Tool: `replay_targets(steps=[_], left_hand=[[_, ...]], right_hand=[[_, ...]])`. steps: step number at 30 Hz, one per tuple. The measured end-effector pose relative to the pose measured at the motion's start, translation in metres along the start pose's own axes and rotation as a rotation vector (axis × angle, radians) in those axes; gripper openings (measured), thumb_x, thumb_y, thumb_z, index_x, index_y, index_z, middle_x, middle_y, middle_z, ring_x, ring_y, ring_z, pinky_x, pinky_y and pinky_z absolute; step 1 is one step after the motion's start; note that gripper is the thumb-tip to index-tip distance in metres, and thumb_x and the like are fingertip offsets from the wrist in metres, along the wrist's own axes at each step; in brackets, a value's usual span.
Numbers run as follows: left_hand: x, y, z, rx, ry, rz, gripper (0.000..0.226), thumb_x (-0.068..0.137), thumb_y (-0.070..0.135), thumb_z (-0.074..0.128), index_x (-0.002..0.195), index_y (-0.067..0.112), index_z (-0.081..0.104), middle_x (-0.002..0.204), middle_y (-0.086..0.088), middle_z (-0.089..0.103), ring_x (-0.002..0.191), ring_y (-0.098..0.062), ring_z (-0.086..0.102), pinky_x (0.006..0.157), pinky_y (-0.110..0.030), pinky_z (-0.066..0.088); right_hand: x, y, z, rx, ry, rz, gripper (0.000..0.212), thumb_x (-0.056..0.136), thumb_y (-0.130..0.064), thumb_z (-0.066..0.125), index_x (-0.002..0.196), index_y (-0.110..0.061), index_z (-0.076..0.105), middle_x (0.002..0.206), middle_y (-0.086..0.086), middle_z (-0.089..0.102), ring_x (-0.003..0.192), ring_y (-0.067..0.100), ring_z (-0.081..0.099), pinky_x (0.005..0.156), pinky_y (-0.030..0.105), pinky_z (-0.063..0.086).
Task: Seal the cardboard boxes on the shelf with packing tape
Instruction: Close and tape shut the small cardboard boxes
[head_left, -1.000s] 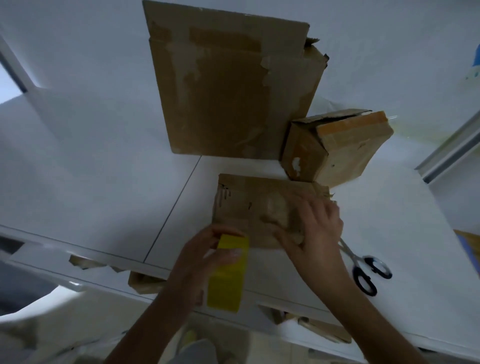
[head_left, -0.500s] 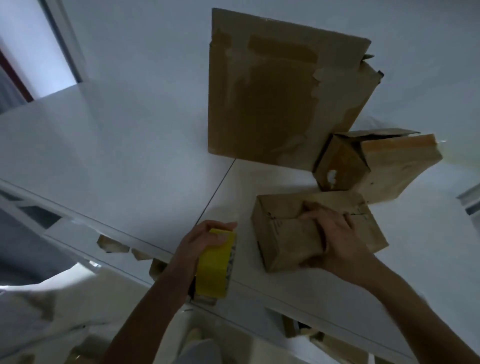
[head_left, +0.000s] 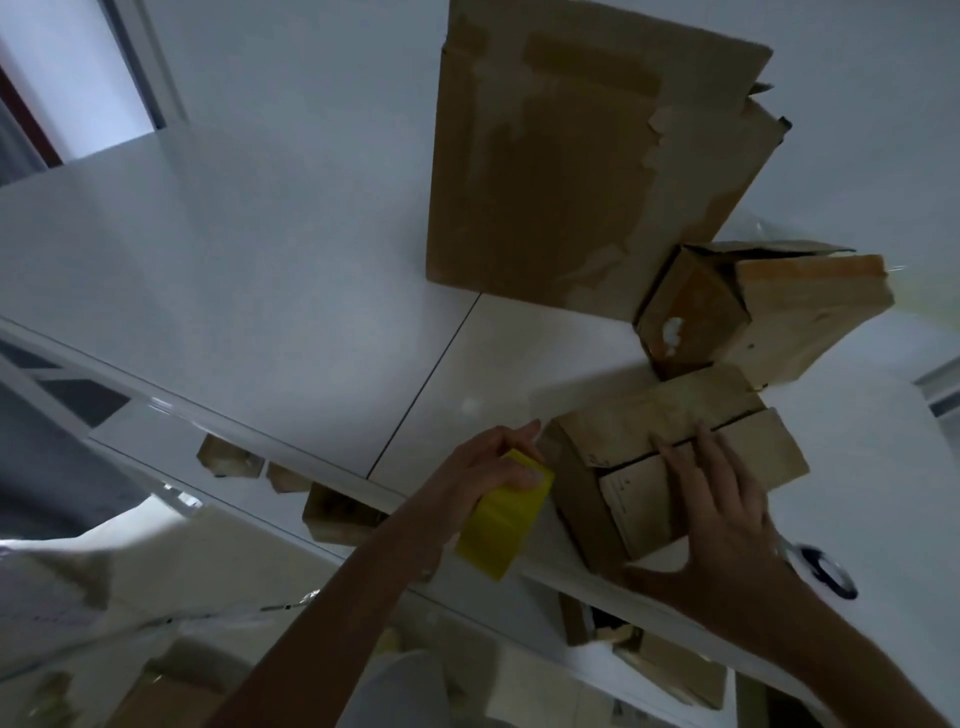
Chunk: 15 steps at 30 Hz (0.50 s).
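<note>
The box (head_left: 649, 431), newly turned seam-up for taping, is being pressed under the flat right hand (head_left: 727, 519). The tape (head_left: 501, 525) is being gripped by the left hand (head_left: 483, 475)

This is a plain indoor room used for packing or storage, perhaps in a home, though nothing settles which. A white shelf (head_left: 260, 270) with a seam across its top runs along a bare white wall (head_left: 311, 62), and a door frame (head_left: 140, 62) shows at the upper left. Worn, reused cardboard fills the place: a big box (head_left: 561, 182) stands against the wall, a small box (head_left: 779, 312) lies open beside it, and a third box (head_left: 649, 431) sits near the front edge (torn patches and old tape mark them). Cardboard scraps (head_left: 337, 512) sit on the level below. A yellow tape roll (head_left: 501, 519) and scissors (head_left: 818, 556) are the tools here, and crumpled plastic (head_left: 52, 571) lies lower left.
</note>
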<state>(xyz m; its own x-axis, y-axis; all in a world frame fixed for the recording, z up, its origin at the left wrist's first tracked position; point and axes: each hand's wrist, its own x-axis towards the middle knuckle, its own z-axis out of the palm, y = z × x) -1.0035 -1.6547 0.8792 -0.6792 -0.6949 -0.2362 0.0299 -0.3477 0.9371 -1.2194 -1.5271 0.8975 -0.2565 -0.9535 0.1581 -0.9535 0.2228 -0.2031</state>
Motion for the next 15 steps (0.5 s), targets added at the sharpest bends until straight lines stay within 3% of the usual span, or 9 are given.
replay_targets(steps=[3,5,7,9,12,15], left_hand=[[0.005,-0.004,0.006,0.025,0.022,-0.012,0.033,0.052,0.045,0.074,0.081,0.029,0.068,0.107,0.020,0.067,0.100,-0.030,0.068,0.066,-0.030,0.051],[0.003,-0.006,0.007,0.046,0.047,0.009,0.039,0.052,0.047,0.073,0.084,0.026,0.067,0.117,0.012,0.067,0.104,-0.030,0.067,0.068,-0.030,0.052],[0.001,-0.007,0.007,0.084,0.048,0.022,0.047,0.056,0.048,0.074,0.092,0.020,0.065,0.127,-0.004,0.065,0.107,-0.031,0.066,0.072,-0.033,0.053],[-0.002,-0.007,0.005,0.140,0.042,0.024,0.048,0.057,0.049,0.074,0.095,0.021,0.065,0.126,-0.009,0.064,0.105,-0.032,0.066,0.074,-0.036,0.053],[-0.004,-0.004,0.003,0.179,0.038,0.018,0.045,0.057,0.048,0.075,0.093,0.023,0.065,0.120,0.005,0.068,0.100,-0.029,0.066,0.070,-0.034,0.055],[-0.005,-0.003,-0.002,0.198,-0.001,0.016,0.044,0.060,0.043,0.076,0.095,0.017,0.065,0.119,0.004,0.069,0.102,-0.030,0.066,0.072,-0.036,0.054]], right_hand=[[-0.015,-0.011,0.021,0.072,0.093,0.039,0.122,0.047,-0.054,0.089,0.147,-0.014,0.031,0.152,0.033,0.023,0.138,0.050,0.019,0.100,0.068,0.026],[-0.021,-0.005,0.032,0.088,0.105,0.013,0.120,0.047,-0.036,0.095,0.146,-0.013,0.031,0.152,0.036,0.017,0.139,0.054,0.012,0.101,0.073,0.022],[-0.024,0.003,0.036,0.128,0.098,-0.011,0.120,0.052,-0.029,0.094,0.149,-0.015,0.026,0.157,0.029,0.006,0.144,0.045,-0.001,0.104,0.068,0.016],[-0.027,0.009,0.033,0.157,0.079,-0.021,0.117,0.058,-0.028,0.092,0.152,-0.018,0.022,0.161,0.021,0.001,0.147,0.036,-0.008,0.108,0.064,0.015],[-0.034,0.014,0.025,0.169,0.050,-0.096,0.109,0.066,-0.033,0.086,0.153,-0.022,0.021,0.163,0.015,0.000,0.149,0.036,-0.009,0.109,0.064,0.017],[-0.042,0.012,0.017,0.199,0.042,-0.151,0.093,0.076,-0.055,0.063,0.153,-0.025,0.021,0.163,0.013,0.002,0.149,0.038,-0.005,0.110,0.060,0.015]])
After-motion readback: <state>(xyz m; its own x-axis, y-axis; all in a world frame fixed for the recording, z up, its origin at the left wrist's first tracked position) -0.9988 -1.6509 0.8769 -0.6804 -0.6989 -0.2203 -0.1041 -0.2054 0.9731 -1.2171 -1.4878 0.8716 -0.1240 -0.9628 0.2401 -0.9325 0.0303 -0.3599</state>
